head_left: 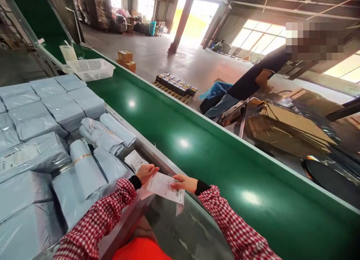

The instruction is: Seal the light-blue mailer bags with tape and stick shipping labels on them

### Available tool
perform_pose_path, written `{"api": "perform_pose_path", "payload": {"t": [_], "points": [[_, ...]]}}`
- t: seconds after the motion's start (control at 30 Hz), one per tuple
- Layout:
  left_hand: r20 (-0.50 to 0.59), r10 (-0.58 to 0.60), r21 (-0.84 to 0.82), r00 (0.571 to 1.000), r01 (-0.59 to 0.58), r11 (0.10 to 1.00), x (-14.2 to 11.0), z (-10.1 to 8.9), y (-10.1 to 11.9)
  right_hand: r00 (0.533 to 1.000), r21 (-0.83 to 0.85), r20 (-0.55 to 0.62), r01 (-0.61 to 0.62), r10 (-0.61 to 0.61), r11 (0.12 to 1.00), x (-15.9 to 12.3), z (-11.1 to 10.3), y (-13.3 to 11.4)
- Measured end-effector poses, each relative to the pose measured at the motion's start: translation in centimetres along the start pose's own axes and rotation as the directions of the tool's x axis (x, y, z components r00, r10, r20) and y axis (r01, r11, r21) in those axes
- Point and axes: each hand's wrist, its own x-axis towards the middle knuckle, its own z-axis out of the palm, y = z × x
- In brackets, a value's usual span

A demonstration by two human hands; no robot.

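My left hand (146,173) and my right hand (184,183) both pinch a white printed label (164,187) with a barcode, held between them at the near edge of the green conveyor belt (213,155). Both sleeves are red-and-white check. Beside my left hand lies another white label sheet (135,160) on the metal ledge. To the left, several rolled and flat pale blue poly mailer bags (84,166) are piled, nearest my left arm.
A white perforated basket (91,69) stands at the belt's far left end. Across the belt a person in dark clothes (253,80) bends over flattened cardboard (289,129). Brown boxes (126,60) and a pallet of dark packs (176,85) sit on the concrete floor.
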Motion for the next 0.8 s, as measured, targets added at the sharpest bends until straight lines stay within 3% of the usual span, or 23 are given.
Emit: {"api": "perform_pose_path", "payload": {"t": [0.23, 0.4, 0.5, 0.6, 0.7, 0.8], "points": [[-0.007, -0.122, -0.176, 0.992, 0.119, 0.977, 1.9, 0.8, -2.1, 0.993, 0.108, -0.101, -0.055, 0.066, 0.993, 2.2, -0.9, -0.1], [-0.067, -0.231, -0.243, 0.971, 0.208, 0.947, 2.0, 1.0, -3.9, 0.979, 0.171, -0.189, -0.046, 0.079, 0.984, 1.1, -0.3, 1.6], [-0.13, -0.297, -0.245, 0.946, 0.26, 0.934, 1.9, -0.4, -5.3, 0.963, 0.221, -0.26, -0.013, 0.071, 0.975, -0.3, -0.7, 2.2], [-0.151, -0.325, -0.243, 0.933, 0.284, 0.928, 1.6, -2.4, -5.8, 0.942, 0.28, -0.335, 0.083, 0.016, 0.956, -0.8, -1.3, 1.1], [-0.241, -0.31, -0.276, 0.92, 0.241, 0.93, 0.9, -4.8, -4.8, 0.936, 0.269, -0.344, 0.174, -0.074, 0.947, -0.5, -1.5, -1.8], [-0.377, -0.259, -0.327, 0.889, 0.133, 0.936, -0.5, -7.5, -2.4, 0.952, 0.156, -0.265, 0.203, -0.157, 0.967, 0.4, -1.3, -5.2]]}}
